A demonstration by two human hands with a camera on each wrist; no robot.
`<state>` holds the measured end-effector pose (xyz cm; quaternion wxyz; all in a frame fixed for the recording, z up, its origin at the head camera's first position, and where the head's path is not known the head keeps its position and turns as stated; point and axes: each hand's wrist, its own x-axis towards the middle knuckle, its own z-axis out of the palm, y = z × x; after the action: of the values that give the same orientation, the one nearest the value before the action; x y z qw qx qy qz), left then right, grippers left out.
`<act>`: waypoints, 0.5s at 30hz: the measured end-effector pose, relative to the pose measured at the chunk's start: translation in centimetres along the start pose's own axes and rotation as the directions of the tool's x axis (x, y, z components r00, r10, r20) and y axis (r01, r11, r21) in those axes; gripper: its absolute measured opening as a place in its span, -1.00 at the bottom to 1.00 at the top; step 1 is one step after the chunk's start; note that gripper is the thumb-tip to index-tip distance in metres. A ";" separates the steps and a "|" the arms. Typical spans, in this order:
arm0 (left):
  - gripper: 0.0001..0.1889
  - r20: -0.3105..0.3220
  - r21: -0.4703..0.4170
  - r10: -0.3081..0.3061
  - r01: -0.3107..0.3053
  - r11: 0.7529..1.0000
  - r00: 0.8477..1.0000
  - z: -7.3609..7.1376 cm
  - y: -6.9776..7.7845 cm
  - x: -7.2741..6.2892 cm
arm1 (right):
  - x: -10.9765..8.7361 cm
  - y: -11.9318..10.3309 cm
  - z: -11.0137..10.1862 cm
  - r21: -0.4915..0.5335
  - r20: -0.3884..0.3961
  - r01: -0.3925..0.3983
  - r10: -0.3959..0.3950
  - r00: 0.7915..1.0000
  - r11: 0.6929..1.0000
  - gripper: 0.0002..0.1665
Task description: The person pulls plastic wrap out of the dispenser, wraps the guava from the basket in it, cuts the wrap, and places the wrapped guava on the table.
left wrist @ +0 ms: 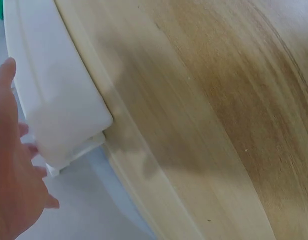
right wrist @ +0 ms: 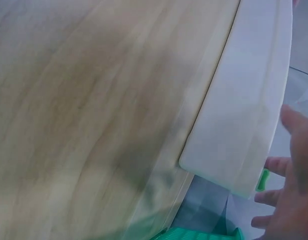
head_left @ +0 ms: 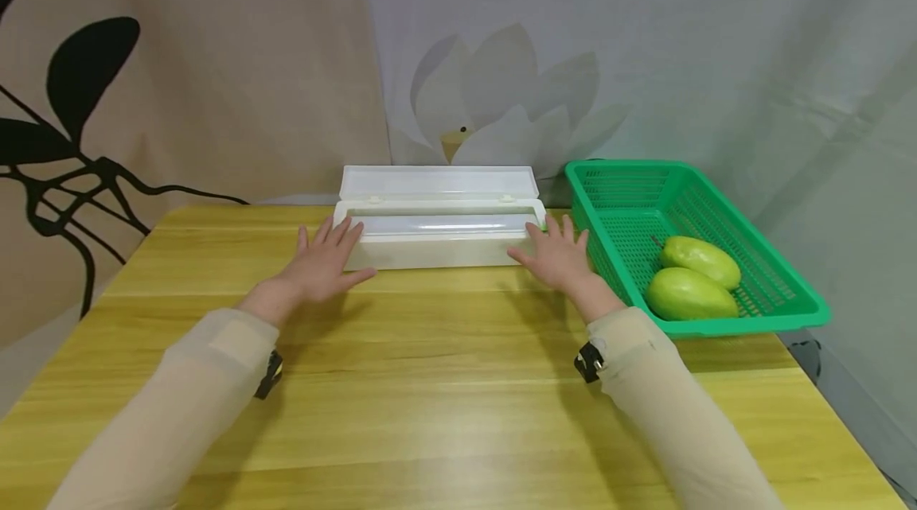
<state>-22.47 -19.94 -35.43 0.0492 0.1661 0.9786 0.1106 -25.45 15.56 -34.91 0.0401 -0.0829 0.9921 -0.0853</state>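
Observation:
A long white cling film dispenser (head_left: 437, 254) stands at the back of the table, its lid (head_left: 438, 182) tipped back and a pale, shiny roll (head_left: 451, 224) lying inside. At its left end is my left hand (head_left: 321, 265), fingers straight and spread, thumb pointing inward. My right hand (head_left: 562, 259) mirrors it at the right end, also with fingers spread. Neither hand grips anything; whether the fingertips touch the dispenser I cannot tell. The left wrist view has the dispenser's end (left wrist: 59, 90) beside the hand. A small green tab (right wrist: 263, 180) shows at its right end.
A green plastic basket (head_left: 781, 287) stands at the table's right, close to my right hand, with two green, mango-like fruits (head_left: 691, 295) in it. Behind the wooden table (head_left: 444, 399) hangs a printed curtain (head_left: 501, 33). A black plant design (head_left: 93, 64) is at far left.

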 end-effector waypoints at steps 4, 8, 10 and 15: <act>-0.25 -0.023 0.015 0.005 -0.005 1.000 1.000 -0.1 -0.2 0.2 | 0.4 0.2 0.0 -0.006 -0.046 0.005 -0.006 0.999 1.000 -0.33; -0.43 -0.078 0.043 0.015 -0.012 0.999 0.997 -0.3 -0.4 0.6 | 0.9 0.3 -0.2 -0.006 -0.107 0.023 -0.024 0.994 1.000 -0.53; -0.54 -0.119 0.051 0.019 -0.013 0.999 0.993 -0.3 -0.5 0.9 | 1.1 0.3 -0.3 -0.004 -0.140 0.034 -0.034 0.990 0.999 -0.60; -0.72 -0.225 0.064 0.021 -0.007 0.998 0.974 0.0 -0.8 1.8 | 1.6 0.2 -0.4 -0.007 -0.183 0.041 -0.042 0.982 0.999 -0.68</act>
<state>-24.42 -20.08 -35.69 -0.0685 0.1607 0.9797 0.0984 -27.08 15.56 -34.62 -0.0533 -0.0956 0.9898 -0.0917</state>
